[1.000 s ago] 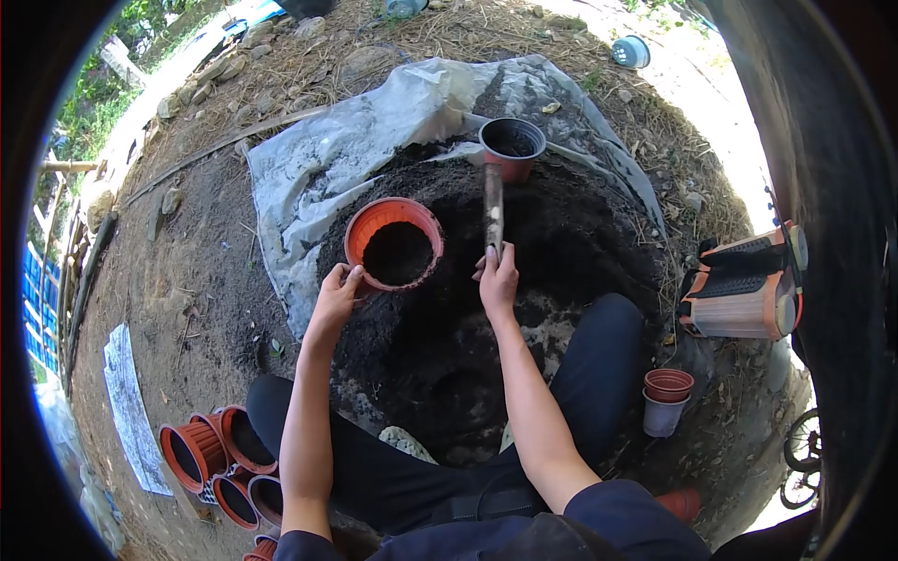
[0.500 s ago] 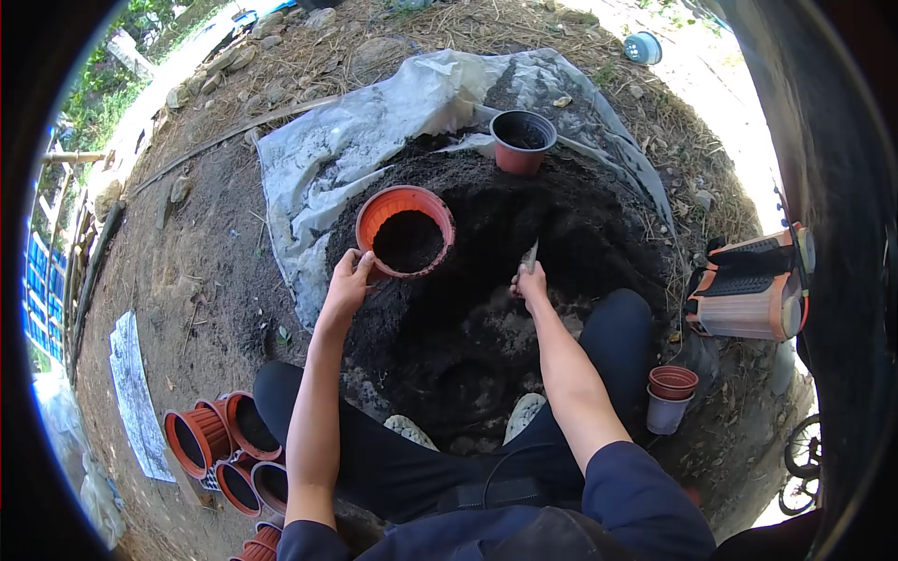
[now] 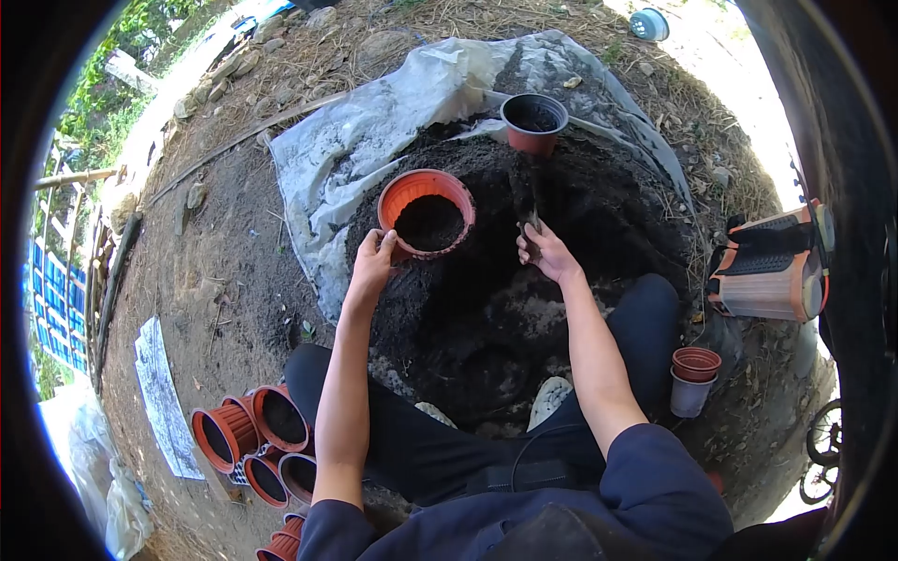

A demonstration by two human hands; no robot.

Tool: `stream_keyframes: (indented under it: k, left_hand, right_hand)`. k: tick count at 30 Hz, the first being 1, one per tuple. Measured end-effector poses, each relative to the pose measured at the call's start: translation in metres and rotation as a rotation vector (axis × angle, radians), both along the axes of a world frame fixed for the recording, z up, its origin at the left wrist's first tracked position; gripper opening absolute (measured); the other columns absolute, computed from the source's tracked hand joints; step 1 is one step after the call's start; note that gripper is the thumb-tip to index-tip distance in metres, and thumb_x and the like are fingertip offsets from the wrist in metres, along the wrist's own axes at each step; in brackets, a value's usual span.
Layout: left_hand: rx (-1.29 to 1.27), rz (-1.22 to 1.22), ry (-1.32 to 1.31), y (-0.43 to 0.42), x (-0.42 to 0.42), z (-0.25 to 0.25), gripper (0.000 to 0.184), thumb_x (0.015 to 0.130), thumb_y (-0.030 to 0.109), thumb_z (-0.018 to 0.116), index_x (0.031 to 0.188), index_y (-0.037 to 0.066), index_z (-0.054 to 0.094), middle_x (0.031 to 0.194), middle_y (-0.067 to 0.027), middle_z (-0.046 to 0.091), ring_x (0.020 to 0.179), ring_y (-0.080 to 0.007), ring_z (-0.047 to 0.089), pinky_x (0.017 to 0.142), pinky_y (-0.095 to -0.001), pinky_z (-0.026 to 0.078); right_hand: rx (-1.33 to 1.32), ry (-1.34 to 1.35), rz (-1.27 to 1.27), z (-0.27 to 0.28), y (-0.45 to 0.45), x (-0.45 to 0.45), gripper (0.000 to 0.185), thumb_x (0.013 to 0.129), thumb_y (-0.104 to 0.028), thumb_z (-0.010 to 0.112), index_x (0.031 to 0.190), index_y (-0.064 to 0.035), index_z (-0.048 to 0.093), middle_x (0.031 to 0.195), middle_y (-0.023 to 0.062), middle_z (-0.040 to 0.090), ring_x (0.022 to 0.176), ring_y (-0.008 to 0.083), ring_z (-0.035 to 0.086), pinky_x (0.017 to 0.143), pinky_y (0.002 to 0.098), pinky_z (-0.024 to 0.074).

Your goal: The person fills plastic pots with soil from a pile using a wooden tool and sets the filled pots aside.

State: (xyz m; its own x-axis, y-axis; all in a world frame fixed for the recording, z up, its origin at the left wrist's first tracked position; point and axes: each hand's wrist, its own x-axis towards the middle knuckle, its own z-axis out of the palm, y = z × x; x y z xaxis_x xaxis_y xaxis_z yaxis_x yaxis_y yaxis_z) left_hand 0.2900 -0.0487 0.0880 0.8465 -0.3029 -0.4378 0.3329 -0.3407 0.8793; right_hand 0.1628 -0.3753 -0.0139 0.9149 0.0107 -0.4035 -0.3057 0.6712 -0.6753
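Note:
An orange-red plastic pot (image 3: 416, 191), partly filled with dark soil, is tilted with its opening facing me. My left hand (image 3: 375, 256) grips its lower left side, thumb at the rim. My right hand (image 3: 546, 251) is closed around a small hand trowel (image 3: 534, 211), whose blade points away from me and appears to carry dark soil. The blade is largely lost against the dark soil pile (image 3: 599, 210) beneath. Just beyond the trowel stands a reddish pot with a black inside (image 3: 533, 140), upright at the far side of the pile.
A soil-dusted plastic sheet (image 3: 346, 159) lies under the pile. Several soil-filled pots (image 3: 245, 425) are grouped at lower left. Stacked pots (image 3: 694, 374) stand right of my knee, near an orange-and-black device (image 3: 767, 271). A teal pot (image 3: 649, 24) lies at far right.
My right hand has lifted the trowel from the dark hollow, and its blade now looks loaded with soil. My left hand still holds the pot. The whole view has shifted slightly.

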Motion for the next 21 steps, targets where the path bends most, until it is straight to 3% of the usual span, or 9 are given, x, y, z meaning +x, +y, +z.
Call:
stream_keyframes:
  k: [2,5,6,9,10,14,17,19,21]
  left_hand:
    - [0.0,0.003,0.001,0.001,0.001,-0.001,0.027,0.104,0.034,0.049,0.104,0.008,0.055,0.095,-0.002,0.068,0.088,-0.0126,0.068,0.071,-0.0317,0.052]
    - [-0.052,0.007,0.009,0.001,0.002,-0.005,0.026,0.104,0.033,0.05,0.105,0.008,0.055,0.094,-0.0017,0.068,0.085,-0.0134,0.068,0.066,-0.0311,0.051]
    - [-0.053,-0.002,0.008,0.003,0.004,-0.007,0.026,0.104,0.033,0.05,0.105,0.008,0.055,0.095,-0.0019,0.068,0.086,-0.0138,0.069,0.067,-0.0312,0.051]
    - [-0.048,-0.011,0.015,0.0,0.005,-0.003,0.026,0.104,0.034,0.05,0.105,0.008,0.055,0.096,-0.0024,0.068,0.088,-0.0144,0.069,0.068,-0.0313,0.051]
    - [-0.038,0.004,0.022,0.0,0.003,0.0,0.027,0.104,0.034,0.05,0.105,0.008,0.055,0.096,-0.0026,0.068,0.089,-0.0147,0.069,0.069,-0.0313,0.051]
    - [-0.013,-0.022,0.03,0.004,0.002,0.002,0.028,0.104,0.036,0.049,0.107,0.009,0.057,0.101,-0.0014,0.068,0.094,-0.0122,0.066,0.073,-0.0318,0.052]
    - [0.01,-0.036,0.019,0.006,0.002,-0.004,0.03,0.104,0.037,0.048,0.109,0.009,0.056,0.102,-0.0018,0.068,0.095,-0.0135,0.066,0.075,-0.0346,0.052]
    - [0.022,-0.032,0.019,0.007,0.0,-0.007,0.03,0.104,0.038,0.048,0.11,0.009,0.056,0.102,-0.0018,0.068,0.095,-0.014,0.066,0.076,-0.0355,0.053]
    - [-0.007,0.003,0.017,0.005,-0.001,-0.006,0.029,0.104,0.036,0.05,0.104,0.008,0.055,0.097,-0.003,0.068,0.091,-0.0147,0.067,0.07,-0.0349,0.054]
  right_hand:
    - [-0.03,-0.043,0.03,0.029,0.003,0.011,0.019,0.101,-0.027,0.056,0.11,-0.0107,0.052,0.077,0.0015,0.057,0.061,0.0142,0.057,0.059,0.029,0.0493]
    - [-0.584,-0.184,0.227,0.061,0.007,0.028,0.017,0.102,-0.024,0.052,0.108,-0.0086,0.055,0.072,0.0023,0.058,0.058,0.0147,0.057,0.058,0.0299,0.0488]
    - [-0.585,-0.177,0.219,0.077,0.012,0.028,0.017,0.102,-0.024,0.052,0.108,-0.0086,0.055,0.072,0.0023,0.058,0.058,0.0147,0.057,0.058,0.0299,0.0488]
    - [-1.284,-0.133,0.32,0.11,0.022,0.03,0.022,0.101,-0.024,0.053,0.11,-0.004,0.057,0.07,0.0063,0.062,0.058,0.0134,0.061,0.058,0.0299,0.0493]
    - [-1.284,-0.122,0.308,0.1,0.018,0.03,0.022,0.101,-0.024,0.053,0.11,-0.004,0.057,0.07,0.0063,0.062,0.058,0.0134,0.061,0.058,0.0299,0.0493]
    - [-0.798,0.061,-0.386,0.021,-0.014,0.031,0.02,0.103,-0.023,0.047,0.104,-0.0037,0.052,0.075,0.0077,0.065,0.056,0.0152,0.064,0.05,0.0285,0.0513]
    - [-0.775,0.519,-0.867,-0.033,-0.046,0.011,0.019,0.104,-0.019,0.044,0.105,-0.0011,0.05,0.077,0.0127,0.065,0.055,0.02,0.066,0.048,0.0319,0.0556]
    - [-0.928,0.942,-0.927,-0.076,-0.062,-0.011,0.018,0.103,-0.022,0.048,0.103,-0.004,0.052,0.081,0.0161,0.069,0.059,0.0275,0.069,0.058,0.0382,0.0575]
    - [-0.778,0.957,-0.825,-0.085,-0.053,-0.023,0.016,0.103,-0.019,0.046,0.103,-0.0043,0.051,0.08,0.0159,0.068,0.061,0.0265,0.07,0.057,0.0404,0.058]
